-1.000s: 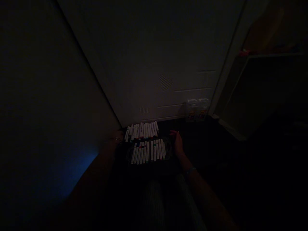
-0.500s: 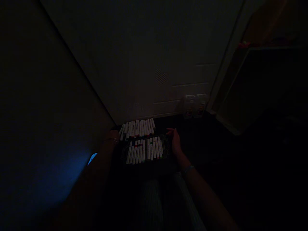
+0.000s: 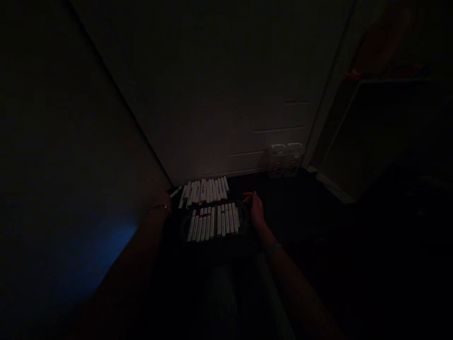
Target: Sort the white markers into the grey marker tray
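Observation:
The scene is very dark. A dark marker case [image 3: 184, 225] lies on the floor in front of my knees, holding a row of white markers [image 3: 212, 222]. Behind it, a second row of white markers [image 3: 204, 190] lies against the wall. My right hand [image 3: 256, 210] is at the case's right end with its fingers curled over the edge. My left hand [image 3: 166, 200] is at the case's left end, a bracelet on its wrist, and its fingers are lost in the dark.
A pale wall or door [image 3: 226, 94] stands close behind the markers. Two small clear boxes [image 3: 285, 161] sit at its foot to the right. Dark furniture [image 3: 382, 132] fills the right side. A blue glow [image 3: 106, 245] lights the left wall.
The view shifted a little. Both hands stay at the ends of the case. A bright blue spot by my left forearm is no longer seen.

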